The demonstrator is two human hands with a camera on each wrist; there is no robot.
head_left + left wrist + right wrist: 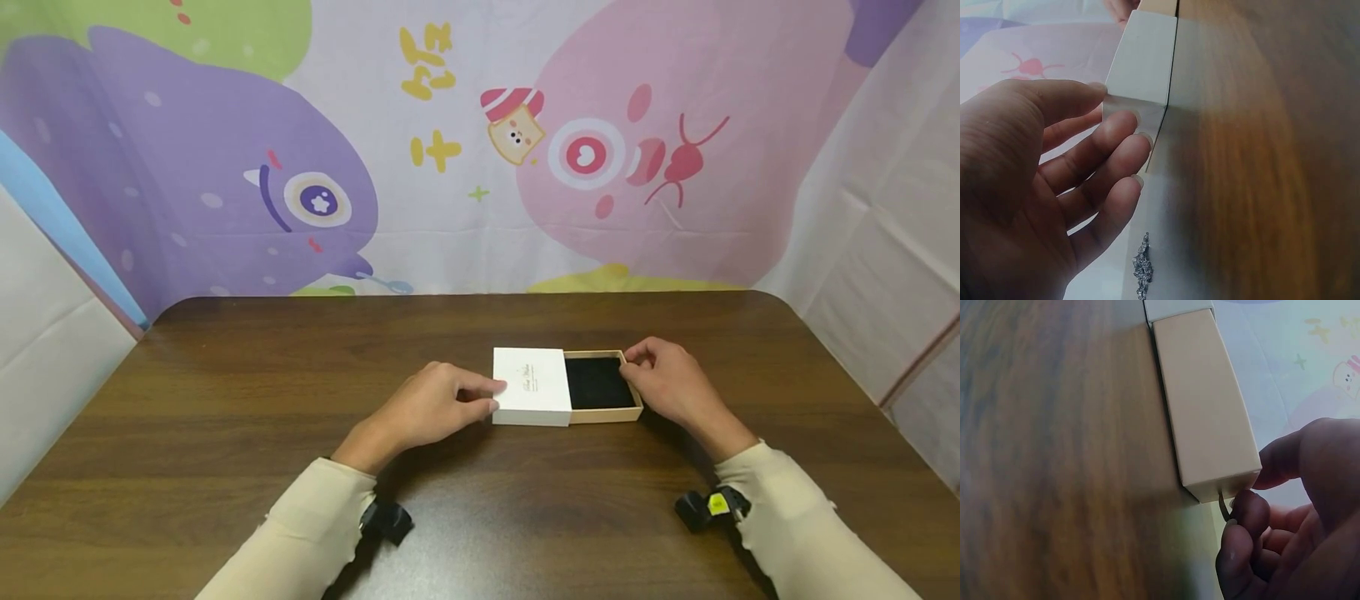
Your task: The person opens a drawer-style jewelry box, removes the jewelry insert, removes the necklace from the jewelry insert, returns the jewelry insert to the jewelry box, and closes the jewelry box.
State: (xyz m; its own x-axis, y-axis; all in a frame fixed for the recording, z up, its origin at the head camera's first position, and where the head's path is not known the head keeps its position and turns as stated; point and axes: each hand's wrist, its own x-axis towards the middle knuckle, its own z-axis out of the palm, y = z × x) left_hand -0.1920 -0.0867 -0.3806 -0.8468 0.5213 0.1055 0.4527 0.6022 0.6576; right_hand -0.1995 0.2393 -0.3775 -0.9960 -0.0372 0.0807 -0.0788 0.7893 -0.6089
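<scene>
A white box sleeve [528, 379] with small printed lettering lies on the table. From its right end sticks out a cream drawer [600, 415] lined with a black pad [598, 383]. At the sleeve's left end, my left hand [431, 404] holds it, thumb at the near corner and a finger over the top edge. Pinched between thumb and finger of my right hand [675, 379] is a small pull ribbon [1223, 506] at the drawer's outer end. A silver chain [1142, 269] shows below the left fingers in the left wrist view, out of sight in the head view.
The brown wooden table [480, 508] has rounded far corners. Behind it hangs a cloth backdrop [450, 242] printed with cartoon figures, with pale panels on both sides. Black cameras are strapped at the left wrist [386, 521] and right wrist [697, 508].
</scene>
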